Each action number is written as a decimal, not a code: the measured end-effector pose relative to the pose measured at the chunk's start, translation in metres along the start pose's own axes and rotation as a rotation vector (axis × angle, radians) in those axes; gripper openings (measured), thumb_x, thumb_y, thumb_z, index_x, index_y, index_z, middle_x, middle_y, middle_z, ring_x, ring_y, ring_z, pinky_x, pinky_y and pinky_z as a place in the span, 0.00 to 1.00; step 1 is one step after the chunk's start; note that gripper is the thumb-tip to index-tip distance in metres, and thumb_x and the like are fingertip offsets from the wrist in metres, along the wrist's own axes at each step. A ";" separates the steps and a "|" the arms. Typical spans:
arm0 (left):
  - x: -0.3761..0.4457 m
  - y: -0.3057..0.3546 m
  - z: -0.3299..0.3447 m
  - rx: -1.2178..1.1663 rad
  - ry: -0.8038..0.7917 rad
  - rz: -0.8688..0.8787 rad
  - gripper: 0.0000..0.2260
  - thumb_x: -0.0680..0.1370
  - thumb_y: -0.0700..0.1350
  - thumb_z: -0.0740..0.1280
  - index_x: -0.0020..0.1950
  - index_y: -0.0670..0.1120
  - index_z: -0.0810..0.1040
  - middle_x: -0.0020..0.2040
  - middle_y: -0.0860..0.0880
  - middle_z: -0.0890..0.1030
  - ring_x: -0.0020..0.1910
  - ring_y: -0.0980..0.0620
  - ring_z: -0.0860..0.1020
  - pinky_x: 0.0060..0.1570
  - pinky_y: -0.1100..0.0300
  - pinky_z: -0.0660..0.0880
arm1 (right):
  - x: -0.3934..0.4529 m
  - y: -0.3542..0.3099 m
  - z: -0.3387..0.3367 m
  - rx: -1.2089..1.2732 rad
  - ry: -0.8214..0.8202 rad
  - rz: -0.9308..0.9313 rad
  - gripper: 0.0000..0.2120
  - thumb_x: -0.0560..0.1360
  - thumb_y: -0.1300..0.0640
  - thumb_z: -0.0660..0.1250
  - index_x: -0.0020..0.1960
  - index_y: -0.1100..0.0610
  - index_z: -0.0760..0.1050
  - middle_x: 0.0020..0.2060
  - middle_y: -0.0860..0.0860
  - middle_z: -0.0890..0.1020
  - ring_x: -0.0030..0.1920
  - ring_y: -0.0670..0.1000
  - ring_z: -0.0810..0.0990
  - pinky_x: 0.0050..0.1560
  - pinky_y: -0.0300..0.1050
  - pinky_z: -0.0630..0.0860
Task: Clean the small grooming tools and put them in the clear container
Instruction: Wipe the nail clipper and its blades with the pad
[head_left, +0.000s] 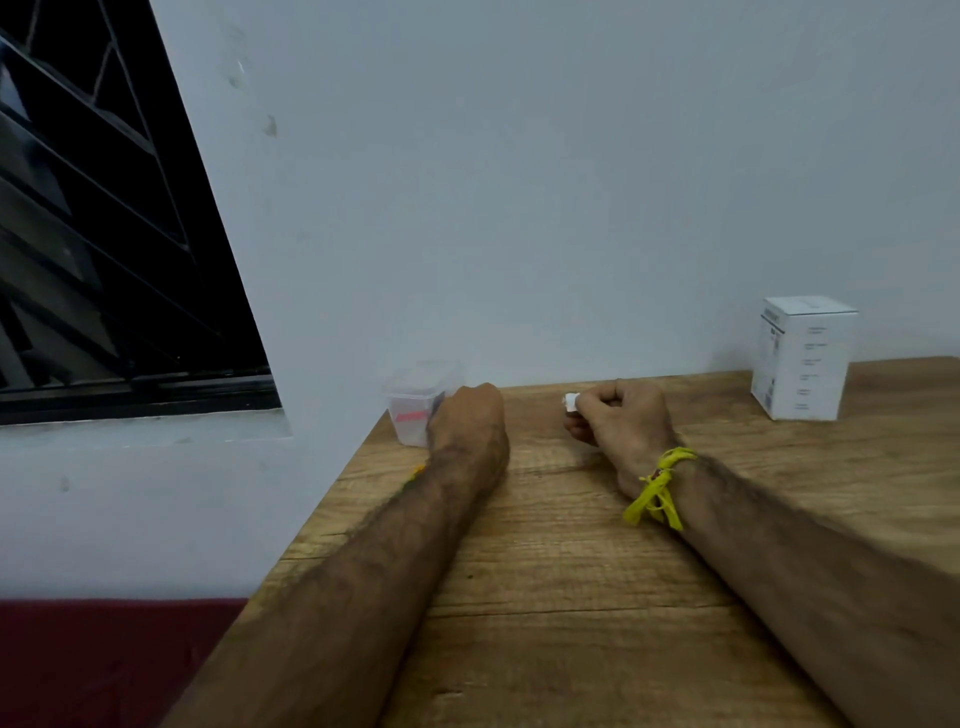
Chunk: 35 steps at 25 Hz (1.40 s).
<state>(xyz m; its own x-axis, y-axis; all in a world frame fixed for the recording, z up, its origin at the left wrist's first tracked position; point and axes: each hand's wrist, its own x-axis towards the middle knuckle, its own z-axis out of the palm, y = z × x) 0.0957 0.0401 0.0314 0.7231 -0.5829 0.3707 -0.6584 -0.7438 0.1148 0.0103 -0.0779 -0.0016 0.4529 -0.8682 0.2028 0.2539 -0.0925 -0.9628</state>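
Clear container (415, 410) sits at far left table (571, 597) corner, red item inside; other contents too blurred to name. Your left hand (470, 423) is against its right wall, fingers hidden: cannot tell grip. Your right hand (621, 415) is curled, pinching white wad (570, 402). Judgement: steady container before dropping tools; corner leaves little margin. White box (802, 358) stands well apart.

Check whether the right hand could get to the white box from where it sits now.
Probably yes. The right hand pinches a small white wad, and only bare table lies between it and the white box, though its fingers are occupied.
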 end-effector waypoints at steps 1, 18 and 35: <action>0.002 -0.001 0.002 -0.039 0.000 -0.009 0.10 0.79 0.34 0.64 0.59 0.40 0.78 0.58 0.42 0.82 0.58 0.42 0.80 0.52 0.54 0.78 | 0.000 -0.001 -0.001 -0.001 -0.010 0.007 0.06 0.72 0.69 0.69 0.46 0.73 0.78 0.35 0.62 0.83 0.31 0.53 0.82 0.32 0.43 0.81; -0.039 0.004 -0.001 -1.334 -0.093 -0.105 0.07 0.77 0.34 0.71 0.45 0.45 0.84 0.34 0.50 0.85 0.33 0.56 0.82 0.32 0.66 0.76 | -0.013 -0.002 -0.001 -0.137 -0.131 -0.100 0.09 0.75 0.69 0.67 0.45 0.59 0.84 0.37 0.56 0.86 0.35 0.48 0.84 0.31 0.38 0.78; -0.035 -0.009 0.009 -1.204 -0.054 -0.049 0.05 0.75 0.39 0.76 0.46 0.44 0.81 0.36 0.44 0.86 0.36 0.49 0.86 0.36 0.58 0.82 | -0.026 -0.011 -0.006 -0.108 -0.372 -0.069 0.07 0.77 0.58 0.71 0.49 0.61 0.85 0.40 0.59 0.87 0.36 0.55 0.85 0.31 0.43 0.78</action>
<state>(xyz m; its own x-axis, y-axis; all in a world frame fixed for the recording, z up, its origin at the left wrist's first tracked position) 0.0778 0.0640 0.0091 0.7416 -0.5967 0.3065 -0.3821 -0.0002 0.9241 -0.0093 -0.0567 0.0030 0.7219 -0.6238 0.2997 0.2126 -0.2122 -0.9538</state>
